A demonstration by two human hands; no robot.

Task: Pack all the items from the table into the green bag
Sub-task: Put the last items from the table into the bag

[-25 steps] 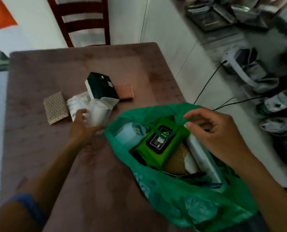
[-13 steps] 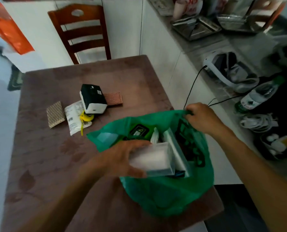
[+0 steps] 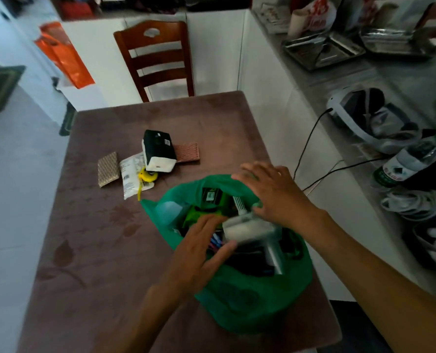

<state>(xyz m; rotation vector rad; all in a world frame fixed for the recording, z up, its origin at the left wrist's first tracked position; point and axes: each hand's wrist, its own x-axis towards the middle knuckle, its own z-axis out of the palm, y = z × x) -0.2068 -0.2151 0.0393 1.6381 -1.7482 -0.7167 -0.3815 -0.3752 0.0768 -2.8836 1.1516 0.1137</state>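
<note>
Your green bag [image 3: 250, 299] sits open-mouthed on the near right part of the brown table [image 3: 89, 250]. Most of its contents are dark and hard to make out; a green pack [image 3: 196, 216] and a dark pack [image 3: 211, 196] show near the far rim, and their labels are too blurred to read. Your left hand [image 3: 201, 253] reaches into the mouth with fingers extended, its thumb against a white box [image 3: 247, 229] that lies roughly crosswise on top. Your right hand [image 3: 273, 194] lies flat and open over the far rim, touching the box; neither grip is clear. Left on the table are a black-and-white carton [image 3: 158, 151], a white packet [image 3: 131, 174], a yellow item [image 3: 148, 176] and two patterned pads [image 3: 107, 169] [image 3: 187, 152]. No print is legible.
</note>
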